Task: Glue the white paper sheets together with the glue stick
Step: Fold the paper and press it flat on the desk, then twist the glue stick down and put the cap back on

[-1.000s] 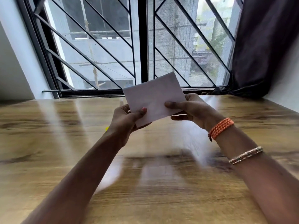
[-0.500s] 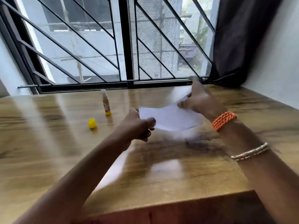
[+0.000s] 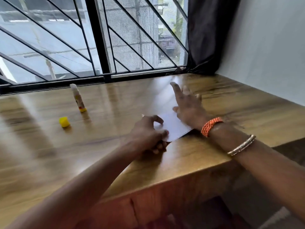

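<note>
Lying flat on the wooden table (image 3: 189, 156), right of the uncapped glue stick (image 3: 78, 98): white paper sheets (image 3: 173, 128), probably light, limp, easily creased, left hand (image 3: 146, 134) pinching the near edge, right hand (image 3: 186, 106) pressing with fingers spread.

The paper (image 3: 173, 126) was plain white. The glue stick (image 3: 78, 98) at far left was white with a yellow base, and the loose cap (image 3: 64, 121) near it was yellow. The bench (image 3: 115, 104) showed streaked golden-brown wood grain. An orange woven band (image 3: 211, 126) and a pale metallic bracelet (image 3: 241, 145) ringed the right wrist. The curtain (image 3: 209, 30) was dark, the window grille (image 3: 99, 47) black.
</note>
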A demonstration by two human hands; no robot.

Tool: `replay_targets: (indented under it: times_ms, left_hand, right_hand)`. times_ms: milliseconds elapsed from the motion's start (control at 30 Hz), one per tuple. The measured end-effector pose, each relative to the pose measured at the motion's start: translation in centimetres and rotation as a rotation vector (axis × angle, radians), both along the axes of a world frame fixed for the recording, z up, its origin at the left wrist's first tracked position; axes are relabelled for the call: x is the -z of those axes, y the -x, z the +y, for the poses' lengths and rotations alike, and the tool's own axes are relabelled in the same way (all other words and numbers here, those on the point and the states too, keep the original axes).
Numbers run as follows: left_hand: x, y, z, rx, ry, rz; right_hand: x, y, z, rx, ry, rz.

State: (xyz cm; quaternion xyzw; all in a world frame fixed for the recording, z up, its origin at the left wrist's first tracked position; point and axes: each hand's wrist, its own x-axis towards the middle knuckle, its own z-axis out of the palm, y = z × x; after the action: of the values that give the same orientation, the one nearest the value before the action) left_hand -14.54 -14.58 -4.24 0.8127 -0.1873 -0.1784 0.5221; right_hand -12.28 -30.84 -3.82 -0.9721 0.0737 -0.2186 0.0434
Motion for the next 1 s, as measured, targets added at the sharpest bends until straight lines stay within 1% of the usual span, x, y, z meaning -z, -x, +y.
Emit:
replay_targets:
  times_ms: [67,100,167,233,300,367,433,500,567,633,700,733,767,833,900,967,1000]
  left_hand:
    - [0.2,-0.3,-0.1,-0.001,-0.009,-0.007]
    - [0.3,-0.4,0.0,-0.001,-0.014,-0.009]
    - [0.4,-0.5,-0.1,0.004,-0.04,-0.025]
    - [0.5,-0.7,0.0,0.02,-0.099,-0.054]
    - [0.4,-0.8,0.2,0.046,-0.165,-0.072]
    - [0.3,-1.0,0.8,0.079,-0.217,-0.066]
    - [0.1,-1.2,1.4,0.118,-0.282,-0.08]
    - [-0.1,-1.6,2.1,0.157,-0.347,-0.134]
    - [-0.2,-1.8,2.7,0.179,-0.374,-0.169]
    - [-0.3,-2.3,3.2,0.157,-0.356,-0.18]
    - [-0.3,-3.2,4.1,0.048,-0.263,-0.21]
    - [-0.3,-3.7,4.6,-0.031,-0.211,-0.254]
    - [-0.2,-4.2,5.5,-0.119,-0.193,-0.338]
    - [0.0,-4.9,7.4,-0.298,-0.266,-0.58]
    - [0.0,-5.6,9.5,-0.458,-0.373,-0.776]
    - [-0.3,-6.6,11.9,-0.573,-0.481,-0.87]
    - [-0.4,-7.3,13.1,-0.617,-0.54,-0.859]
  right_hand:
    - [0.8,0.1,0.1,0.014,0.081,-0.005]
    - [1.2,0.3,0.4,-0.009,0.087,-0.018]
    - [2.3,0.9,1.5,-0.092,0.05,-0.02]
    - [3.0,1.3,2.0,-0.123,0.01,0.054]
    - [2.9,1.6,1.6,-0.07,-0.016,0.17]
    - [2.5,1.8,0.7,-0.004,-0.023,0.229]
    - [2.2,2.0,-0.1,0.051,0.019,0.222]
    - [1.9,2.1,-0.8,0.103,0.082,0.215]
    - [1.5,2.2,-1.2,0.158,0.14,0.223]
    - [1.1,1.8,-1.1,0.183,0.152,0.22]
    - [0.5,0.6,0.0,0.148,0.065,0.2]
    - [0.2,-0.1,0.8,0.113,0.003,0.188]
    - [0.0,-1.1,1.9,0.065,-0.055,0.179]
    - [-0.4,-3.1,4.3,-0.036,-0.137,0.174]
    - [-0.3,-5.0,6.8,-0.118,-0.153,0.169]
    - [-0.3,-6.8,9.1,-0.197,-0.123,0.154]
    - [-0.4,-7.7,10.3,-0.233,-0.103,0.151]
